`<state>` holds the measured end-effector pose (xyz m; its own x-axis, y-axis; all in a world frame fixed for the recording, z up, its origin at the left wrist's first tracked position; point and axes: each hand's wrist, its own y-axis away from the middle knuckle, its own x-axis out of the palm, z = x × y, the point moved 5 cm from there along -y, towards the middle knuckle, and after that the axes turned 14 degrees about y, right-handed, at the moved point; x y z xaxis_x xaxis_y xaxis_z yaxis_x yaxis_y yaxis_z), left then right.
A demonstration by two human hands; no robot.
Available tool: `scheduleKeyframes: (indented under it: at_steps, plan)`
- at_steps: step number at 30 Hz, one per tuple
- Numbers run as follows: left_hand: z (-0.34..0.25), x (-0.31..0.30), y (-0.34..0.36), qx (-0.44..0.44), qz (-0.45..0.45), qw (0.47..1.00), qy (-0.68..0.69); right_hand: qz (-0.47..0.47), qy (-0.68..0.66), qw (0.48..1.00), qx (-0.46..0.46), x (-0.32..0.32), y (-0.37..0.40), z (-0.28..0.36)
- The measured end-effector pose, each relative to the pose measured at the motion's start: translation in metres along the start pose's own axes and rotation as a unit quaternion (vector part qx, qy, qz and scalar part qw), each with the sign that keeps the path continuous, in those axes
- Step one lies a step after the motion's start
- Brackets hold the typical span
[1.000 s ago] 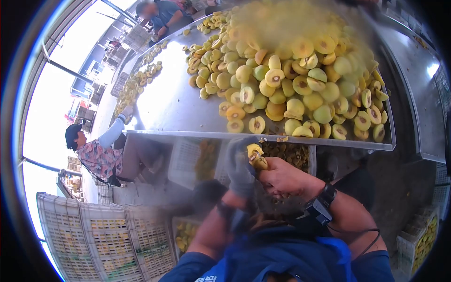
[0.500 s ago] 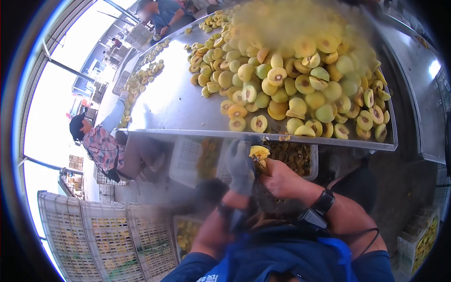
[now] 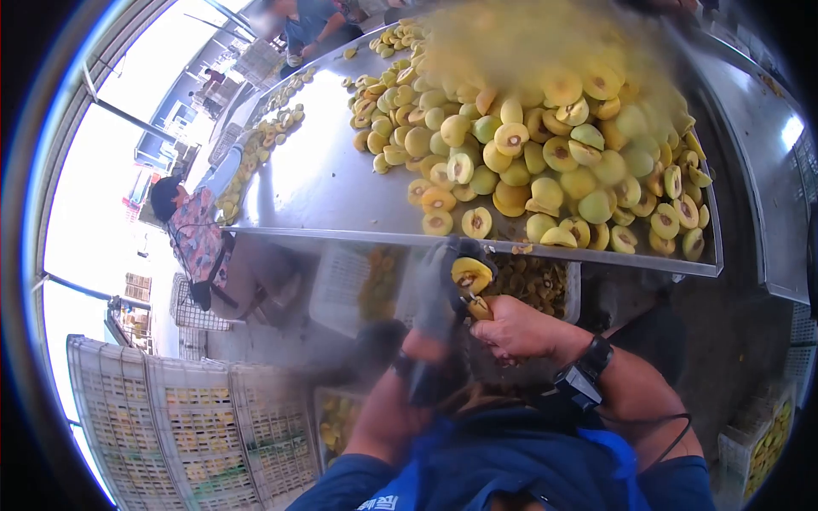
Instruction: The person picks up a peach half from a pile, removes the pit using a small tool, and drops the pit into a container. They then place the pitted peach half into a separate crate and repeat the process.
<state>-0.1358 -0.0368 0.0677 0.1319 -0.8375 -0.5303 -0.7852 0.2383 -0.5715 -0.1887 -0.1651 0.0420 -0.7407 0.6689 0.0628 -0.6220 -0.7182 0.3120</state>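
My left hand (image 3: 436, 285), in a grey glove, is closed around a halved yellow fruit (image 3: 471, 274), its cut side facing up. Close beside it, my bare right hand (image 3: 515, 328) grips a small tool (image 3: 479, 307) with a yellowish handle, its tip near the fruit. Both hands are just below the front edge of a metal table (image 3: 341, 192), which bears a large heap of halved fruits (image 3: 511, 136). Under my hands, a white crate (image 3: 573, 294) holds brownish fruit pieces. Part of my left hand is blurred.
A person in a patterned top (image 3: 198, 226) reaches over the table's left end, and another person (image 3: 311, 30) is at the far side. Stacked crates (image 3: 192, 426) stand at lower left. Another crate (image 3: 754, 447) is at lower right, and a second metal surface (image 3: 754, 153) at right.
The fruit half in my left hand now shows more of its cut face. My right hand with the tool has shifted slightly down. The person at left has leaned further toward the table.
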Motion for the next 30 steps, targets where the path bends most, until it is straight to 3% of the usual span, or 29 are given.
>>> scheduleKeyframes:
  at_steps: [2, 4, 6, 7, 8, 10, 13, 16, 19, 20, 23, 28, 30]
  plan:
    - [0.011, -0.004, 0.005, -0.127, -0.051, 0.976, 0.168, -0.031, 0.009, 0.998, -0.051, 0.002, -0.003, -0.002]
    - [0.025, -0.012, 0.008, -0.121, -0.076, 0.976, 0.167, -0.066, 0.009, 0.997, -0.050, -0.003, -0.005, 0.003]
    - [0.035, -0.017, 0.010, -0.129, -0.089, 0.972, 0.175, -0.111, -0.009, 0.994, 0.008, -0.008, -0.002, 0.005]
    - [0.039, -0.015, 0.013, -0.167, -0.097, 0.957, 0.216, -0.147, 0.069, 0.986, -0.023, -0.012, -0.005, 0.006]
    - [0.042, -0.013, 0.014, -0.203, -0.107, 0.939, 0.256, -0.195, 0.128, 0.971, -0.054, -0.014, -0.010, 0.000]
    - [0.041, 0.001, 0.020, -0.331, -0.136, 0.845, 0.396, -0.287, 0.246, 0.920, -0.108, -0.014, -0.019, -0.015]
    - [0.048, 0.011, 0.021, -0.323, -0.152, 0.858, 0.371, -0.276, 0.361, 0.890, -0.034, -0.029, -0.028, -0.026]
    - [0.059, 0.007, 0.017, -0.350, -0.220, 0.811, 0.414, -0.258, 0.402, 0.879, 0.002, -0.036, -0.023, -0.035]
    - [0.065, 0.002, 0.017, -0.364, -0.225, 0.801, 0.418, -0.246, 0.395, 0.882, 0.070, -0.042, -0.018, -0.039]
    - [0.068, 0.003, 0.018, -0.365, -0.223, 0.799, 0.422, -0.262, 0.393, 0.880, 0.046, -0.041, -0.019, -0.036]
    - [0.080, 0.008, 0.028, -0.322, -0.186, 0.862, 0.345, -0.290, 0.404, 0.867, -0.008, -0.036, -0.027, -0.030]
    - [0.064, 0.016, 0.021, -0.332, -0.203, 0.831, 0.397, -0.274, 0.446, 0.852, 0.005, -0.036, -0.034, -0.032]
    - [0.065, 0.006, 0.018, -0.358, -0.218, 0.824, 0.381, -0.255, 0.456, 0.851, 0.050, -0.044, -0.033, -0.037]
